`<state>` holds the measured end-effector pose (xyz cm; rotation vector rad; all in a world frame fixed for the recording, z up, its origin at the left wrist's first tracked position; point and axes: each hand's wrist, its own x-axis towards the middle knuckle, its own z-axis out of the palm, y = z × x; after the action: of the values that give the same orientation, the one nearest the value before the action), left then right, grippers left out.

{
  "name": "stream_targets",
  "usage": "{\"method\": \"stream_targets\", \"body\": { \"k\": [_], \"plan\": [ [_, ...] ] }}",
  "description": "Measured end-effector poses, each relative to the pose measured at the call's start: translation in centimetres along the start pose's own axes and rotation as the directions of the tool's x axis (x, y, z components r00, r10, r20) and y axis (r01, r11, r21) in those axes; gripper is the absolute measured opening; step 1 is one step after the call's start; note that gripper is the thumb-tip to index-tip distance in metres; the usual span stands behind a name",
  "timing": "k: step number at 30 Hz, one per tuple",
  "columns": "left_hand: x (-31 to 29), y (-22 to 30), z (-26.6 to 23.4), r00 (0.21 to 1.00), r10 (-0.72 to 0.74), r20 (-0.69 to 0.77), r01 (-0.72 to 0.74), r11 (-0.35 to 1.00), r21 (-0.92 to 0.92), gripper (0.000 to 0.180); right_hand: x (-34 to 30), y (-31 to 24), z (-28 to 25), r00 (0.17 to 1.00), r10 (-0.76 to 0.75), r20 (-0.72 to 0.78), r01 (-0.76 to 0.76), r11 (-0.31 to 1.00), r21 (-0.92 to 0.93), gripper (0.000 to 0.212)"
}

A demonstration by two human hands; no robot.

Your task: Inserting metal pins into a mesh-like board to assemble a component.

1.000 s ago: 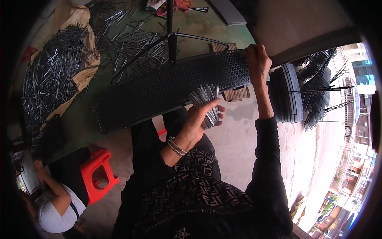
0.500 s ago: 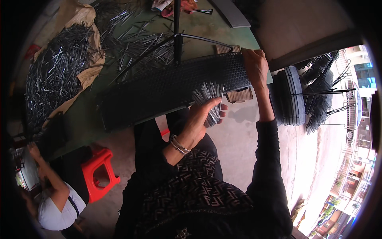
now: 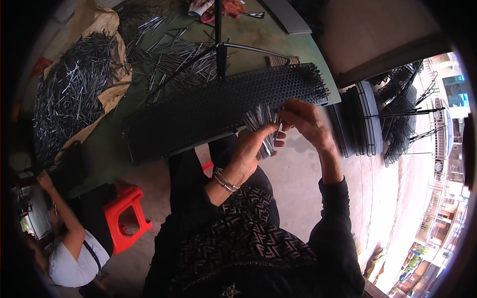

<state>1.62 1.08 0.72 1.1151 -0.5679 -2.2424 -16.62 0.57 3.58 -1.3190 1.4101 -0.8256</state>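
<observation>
A: What is in the left hand (image 3: 248, 145)?
B: 1 fanned bundle of thin, shiny grey rods (image 3: 262, 119). The thumb lies across the front and the fingers curl behind, so that hand is wrapped firmly around it. A silver-coloured metal bracelet (image 3: 225, 181) circles the wrist.
A: And the right hand (image 3: 307, 123)?
B: Just beside the left, at the bundle's right edge. Its thumb and fingertips are drawn together in a pinch; I cannot tell whether even 1 rod is between them.
A: So where is the bundle?
B: Upright in the left hand, its upper ends overlapping, in this view, a long, black panel with honeycomb holes (image 3: 223, 104). That panel lies along the near edge of a green table (image 3: 298, 47).
A: Anything more on the table?
B: Loose dark rods (image 3: 186, 62) behind the panel, plus a dense heap of dark rods (image 3: 74, 82) on crumpled brown paper (image 3: 117, 93) at the left. 1 thin, black metal frame (image 3: 219, 59) rises behind the panel.
A: And around it?
B: 1 red plastic stool (image 3: 119, 198), near a co-worker in a white top (image 3: 74, 260).
</observation>
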Motion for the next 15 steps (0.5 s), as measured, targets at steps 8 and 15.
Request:
{"method": "stream_targets", "body": {
  "k": [8, 15],
  "plan": [
    [0.7, -1.0, -0.7, 1.000, -0.002, 0.000, 0.002, 0.994, -0.106, 0.028, -0.3, -1.6, -1.4, 0.979, -0.049, -0.197, 0.057, 0.998, 0.036, 0.012],
    [0.7, -1.1, -0.2, 0.997, -0.043, 0.059, 0.055, 0.971, -0.235, 0.027, 4.7, 1.5, -5.8, 0.626, -0.413, -0.661, 0.113, 0.887, -0.448, 0.012]
  ]
}}
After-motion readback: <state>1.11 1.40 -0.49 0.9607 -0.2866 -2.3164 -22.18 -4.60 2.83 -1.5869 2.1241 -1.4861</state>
